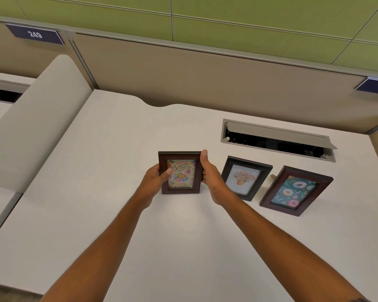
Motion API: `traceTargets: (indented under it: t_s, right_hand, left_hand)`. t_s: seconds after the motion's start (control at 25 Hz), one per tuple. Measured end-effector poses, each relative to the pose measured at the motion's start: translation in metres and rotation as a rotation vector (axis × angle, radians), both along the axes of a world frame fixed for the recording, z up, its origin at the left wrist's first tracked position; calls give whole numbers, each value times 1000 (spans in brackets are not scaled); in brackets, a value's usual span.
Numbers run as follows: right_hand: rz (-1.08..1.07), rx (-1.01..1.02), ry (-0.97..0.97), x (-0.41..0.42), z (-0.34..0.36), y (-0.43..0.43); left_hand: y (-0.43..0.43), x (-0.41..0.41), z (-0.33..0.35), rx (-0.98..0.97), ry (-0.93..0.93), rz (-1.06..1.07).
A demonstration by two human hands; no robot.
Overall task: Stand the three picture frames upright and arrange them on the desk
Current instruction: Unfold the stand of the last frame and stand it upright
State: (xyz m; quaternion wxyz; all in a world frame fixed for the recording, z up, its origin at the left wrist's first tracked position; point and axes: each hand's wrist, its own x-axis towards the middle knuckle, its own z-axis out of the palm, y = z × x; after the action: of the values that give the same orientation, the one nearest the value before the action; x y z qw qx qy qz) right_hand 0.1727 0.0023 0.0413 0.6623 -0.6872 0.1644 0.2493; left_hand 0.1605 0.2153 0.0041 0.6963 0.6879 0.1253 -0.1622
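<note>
A dark brown frame with a "Happy Birthday" balloon picture point(180, 173) stands upright near the middle of the white desk point(109, 162), held from both sides. My left hand point(156, 177) grips its left edge, thumb on the glass. My right hand point(210, 173) grips its right edge, thumb at the top corner. To the right stands a black frame with a flower-pot picture point(244, 178), leaning back. Further right a brown frame with a doughnut picture point(295, 190) also stands leaning back, a bit of its stand showing behind it.
An open cable hatch point(277, 139) with a raised grey lid is set into the desk behind the two right frames. A beige partition wall point(205, 79) runs along the back, with a number plate "249" point(35, 34). A padded divider point(31, 127) borders the desk's left side.
</note>
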Motion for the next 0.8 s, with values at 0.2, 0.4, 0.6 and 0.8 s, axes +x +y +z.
traceTargets:
  t_s: [0.2, 0.4, 0.6, 0.8]
  right_hand:
    - [9, -16, 12, 8, -6, 0]
    - [4, -9, -2, 5, -5, 2]
    - [41, -37, -95, -15, 1, 0]
    - [28, -132, -171, -47, 2, -7]
  left_hand:
    - [0, 2, -5, -14, 19, 26]
    - [0, 1, -6, -39, 43, 35]
    - [0, -4, -6, -72, 44, 41]
    - [5, -22, -7, 3, 79, 102]
